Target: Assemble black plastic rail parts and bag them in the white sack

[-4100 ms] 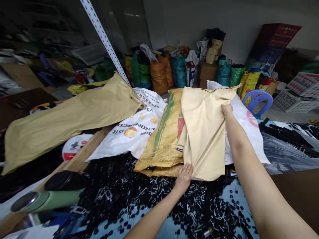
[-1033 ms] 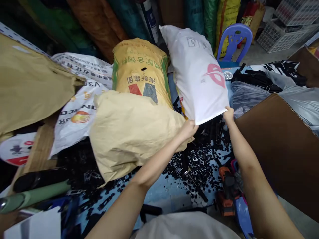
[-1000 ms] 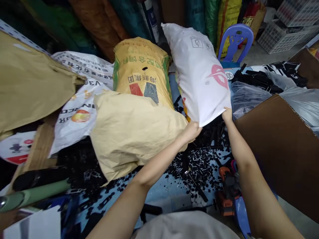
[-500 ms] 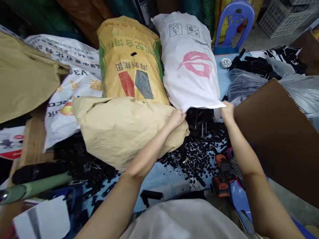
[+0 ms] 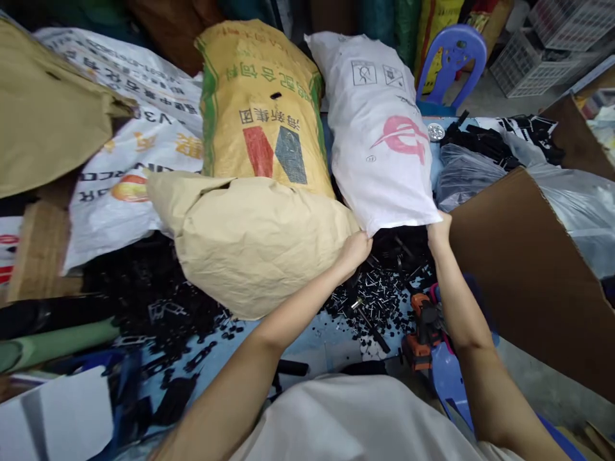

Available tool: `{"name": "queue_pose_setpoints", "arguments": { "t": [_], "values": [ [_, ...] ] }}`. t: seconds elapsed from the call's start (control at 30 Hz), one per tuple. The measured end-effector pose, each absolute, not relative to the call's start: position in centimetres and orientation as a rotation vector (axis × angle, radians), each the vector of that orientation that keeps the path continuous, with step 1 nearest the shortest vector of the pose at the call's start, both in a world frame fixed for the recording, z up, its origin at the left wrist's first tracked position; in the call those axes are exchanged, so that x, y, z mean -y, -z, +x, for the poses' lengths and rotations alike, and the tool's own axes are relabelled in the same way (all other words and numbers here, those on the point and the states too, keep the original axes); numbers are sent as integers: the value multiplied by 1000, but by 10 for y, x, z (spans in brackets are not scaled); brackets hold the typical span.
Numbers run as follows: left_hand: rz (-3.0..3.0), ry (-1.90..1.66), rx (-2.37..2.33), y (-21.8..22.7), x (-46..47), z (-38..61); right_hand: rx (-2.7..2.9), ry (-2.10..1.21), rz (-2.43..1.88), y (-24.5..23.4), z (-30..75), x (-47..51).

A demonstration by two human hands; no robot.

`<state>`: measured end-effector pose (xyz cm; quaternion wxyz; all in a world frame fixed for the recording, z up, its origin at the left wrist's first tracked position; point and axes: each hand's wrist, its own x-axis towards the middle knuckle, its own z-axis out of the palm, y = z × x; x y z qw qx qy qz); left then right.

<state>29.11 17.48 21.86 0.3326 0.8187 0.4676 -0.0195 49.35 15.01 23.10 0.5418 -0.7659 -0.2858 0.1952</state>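
A full white sack with a pink mark lies lengthwise ahead of me, its near edge pulled taut between my hands. My left hand is closed on its left corner, beside a tan sack. Closed on the right corner is my right hand, near a brown cardboard flap. To the left of the white sack lies a yellow sack, its near end covered by the tan one. Loose screws and small black parts are spread below the sack's edge.
An orange and black power drill is at the table's near right. A purple chair stands behind the table. Plastic bags and black parts lie at right. A green-handled object lies at left.
The white sack's near edge has come slightly down and to the right in view, with both hands still gripping its corners. The camera view has shifted a little.
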Motion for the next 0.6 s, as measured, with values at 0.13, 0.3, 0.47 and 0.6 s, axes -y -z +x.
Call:
{"name": "queue_pose_setpoints", "arguments": {
  "t": [0.13,0.3,0.47,0.6],
  "values": [
    [2093,-324,-1105,-214,-159,213,1090,-498,-2083,-237,485,-134],
    [1663,-1042,-2125,-193,-150,53,1422,-39,-2342,-265,481,-135],
    [1206,-604,-2019,-177,-166,-4,1836,-125,-1701,-291,368,-181],
    [1300,-647,-1964,-196,-181,5,2150,-454,-1329,-293,258,-225]
  ]
}}
